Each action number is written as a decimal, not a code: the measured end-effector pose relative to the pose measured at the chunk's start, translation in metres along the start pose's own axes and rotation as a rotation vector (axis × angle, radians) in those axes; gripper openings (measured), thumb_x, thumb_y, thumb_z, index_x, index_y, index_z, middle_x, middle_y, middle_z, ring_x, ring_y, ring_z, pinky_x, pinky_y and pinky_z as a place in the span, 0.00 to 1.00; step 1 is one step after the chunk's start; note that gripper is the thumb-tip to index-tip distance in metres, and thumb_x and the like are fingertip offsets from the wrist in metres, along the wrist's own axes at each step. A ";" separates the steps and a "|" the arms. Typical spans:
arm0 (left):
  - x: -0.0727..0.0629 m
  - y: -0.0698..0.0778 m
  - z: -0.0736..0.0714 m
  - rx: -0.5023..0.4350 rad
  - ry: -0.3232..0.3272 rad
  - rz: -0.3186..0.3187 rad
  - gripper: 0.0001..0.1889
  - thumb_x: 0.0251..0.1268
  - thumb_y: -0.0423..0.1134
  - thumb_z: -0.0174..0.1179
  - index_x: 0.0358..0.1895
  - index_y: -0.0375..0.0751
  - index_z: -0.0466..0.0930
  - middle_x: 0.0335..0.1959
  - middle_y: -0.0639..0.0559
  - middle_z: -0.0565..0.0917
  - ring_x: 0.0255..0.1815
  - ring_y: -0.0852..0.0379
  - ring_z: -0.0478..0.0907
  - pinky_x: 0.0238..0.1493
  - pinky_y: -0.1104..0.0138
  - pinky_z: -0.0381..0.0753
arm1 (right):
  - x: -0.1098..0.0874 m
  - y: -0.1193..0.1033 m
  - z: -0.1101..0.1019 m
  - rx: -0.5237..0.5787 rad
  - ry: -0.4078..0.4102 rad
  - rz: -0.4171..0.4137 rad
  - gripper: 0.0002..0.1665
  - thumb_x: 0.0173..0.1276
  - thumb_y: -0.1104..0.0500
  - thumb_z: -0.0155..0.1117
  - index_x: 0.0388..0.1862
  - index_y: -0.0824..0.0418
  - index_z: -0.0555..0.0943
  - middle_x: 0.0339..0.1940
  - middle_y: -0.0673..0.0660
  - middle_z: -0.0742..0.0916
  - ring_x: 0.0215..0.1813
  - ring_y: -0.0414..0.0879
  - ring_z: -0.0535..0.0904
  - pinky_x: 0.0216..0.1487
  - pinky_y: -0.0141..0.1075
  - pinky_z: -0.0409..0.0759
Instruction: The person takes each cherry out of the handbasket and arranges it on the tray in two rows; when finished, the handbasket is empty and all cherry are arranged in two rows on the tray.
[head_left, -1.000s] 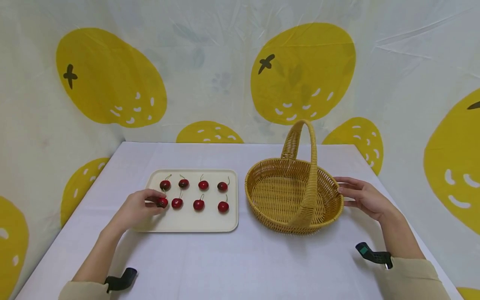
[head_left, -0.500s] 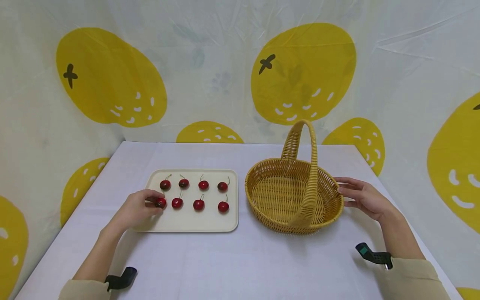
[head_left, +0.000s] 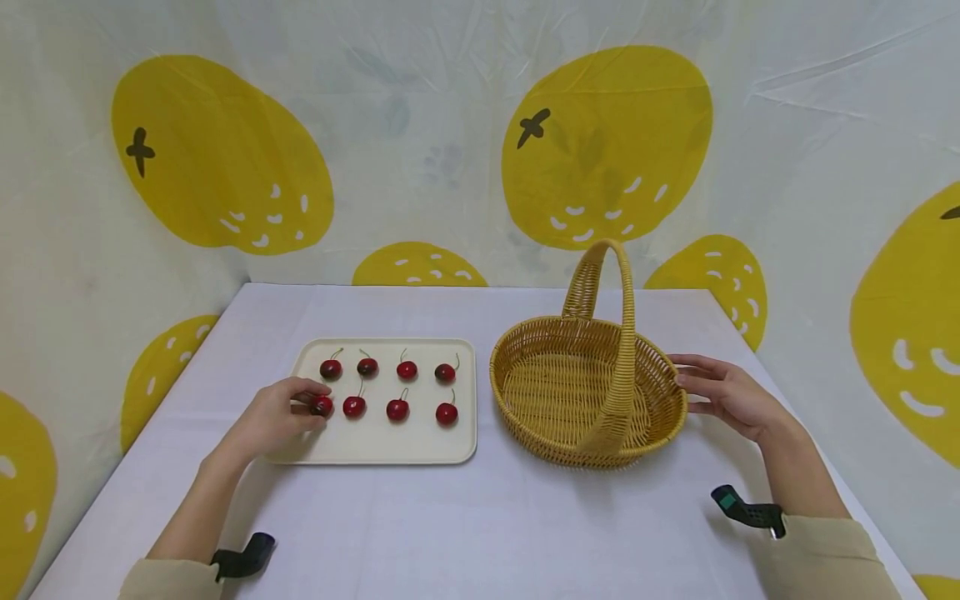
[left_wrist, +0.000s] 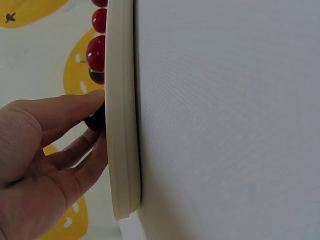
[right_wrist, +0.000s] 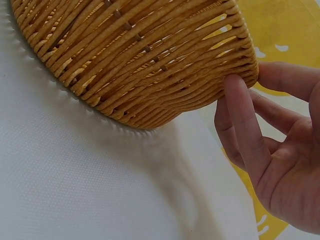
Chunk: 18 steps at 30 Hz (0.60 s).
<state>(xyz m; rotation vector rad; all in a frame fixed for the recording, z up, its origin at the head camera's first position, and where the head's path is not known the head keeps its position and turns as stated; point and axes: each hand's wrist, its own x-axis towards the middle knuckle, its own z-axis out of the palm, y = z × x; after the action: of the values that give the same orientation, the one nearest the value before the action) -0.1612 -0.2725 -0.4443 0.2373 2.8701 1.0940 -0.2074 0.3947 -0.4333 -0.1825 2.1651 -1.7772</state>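
Note:
My left hand (head_left: 273, 417) is at the left end of a cream tray (head_left: 390, 443). Its thumb and fingers pinch a dark red cherry (head_left: 322, 406), low at the tray surface; in the left wrist view that cherry (left_wrist: 95, 120) shows dark between the fingertips. Several other cherries (head_left: 398, 408) with stems lie on the tray in two rows. A wicker basket (head_left: 555, 446) with a tall handle stands to the right, with nothing inside. My right hand (head_left: 731, 396) touches its right end, fingers extended; in the right wrist view the fingertips rest against the woven wall (right_wrist: 200, 80) and rim.
A white cloth (head_left: 450, 533) covers the table. The basket handle (head_left: 624, 333) arches high above the rim. Behind the table hangs a pale curtain (head_left: 420, 133) printed with yellow fruit. Each wrist bears a black camera mount (head_left: 243, 560).
The pinched cherry and the left fingertips have shifted very slightly to the left over the tray. The right hand and the basket have stayed in place.

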 end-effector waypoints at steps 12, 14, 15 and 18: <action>-0.003 0.000 -0.002 0.007 0.007 -0.010 0.22 0.57 0.28 0.74 0.56 0.32 0.82 0.48 0.40 0.84 0.52 0.39 0.81 0.57 0.46 0.80 | 0.000 0.001 0.000 -0.006 -0.004 -0.033 0.22 0.81 0.62 0.55 0.71 0.60 0.73 0.56 0.43 0.85 0.53 0.40 0.83 0.49 0.39 0.85; -0.004 0.001 -0.003 0.011 0.004 -0.010 0.22 0.57 0.28 0.74 0.56 0.32 0.82 0.48 0.40 0.84 0.52 0.39 0.81 0.56 0.46 0.81 | 0.000 0.002 0.001 -0.027 0.006 -0.031 0.23 0.81 0.61 0.55 0.72 0.63 0.71 0.55 0.43 0.85 0.53 0.40 0.83 0.49 0.40 0.85; -0.004 0.001 -0.004 0.012 0.002 -0.010 0.22 0.57 0.29 0.74 0.56 0.32 0.82 0.49 0.39 0.84 0.52 0.38 0.81 0.56 0.46 0.81 | 0.000 0.002 0.001 -0.040 0.011 -0.029 0.25 0.81 0.60 0.55 0.73 0.65 0.69 0.55 0.43 0.85 0.53 0.40 0.83 0.49 0.40 0.85; -0.004 0.003 -0.007 0.016 0.001 0.002 0.21 0.58 0.29 0.73 0.56 0.31 0.82 0.49 0.38 0.84 0.52 0.38 0.81 0.55 0.45 0.81 | 0.000 0.003 0.002 -0.095 0.023 -0.021 0.30 0.82 0.58 0.56 0.75 0.70 0.64 0.56 0.41 0.84 0.53 0.39 0.83 0.49 0.40 0.85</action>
<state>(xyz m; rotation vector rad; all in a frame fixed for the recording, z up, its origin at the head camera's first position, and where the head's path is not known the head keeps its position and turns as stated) -0.1576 -0.2754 -0.4375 0.2409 2.8812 1.0729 -0.2062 0.3940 -0.4361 -0.2092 2.2737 -1.6971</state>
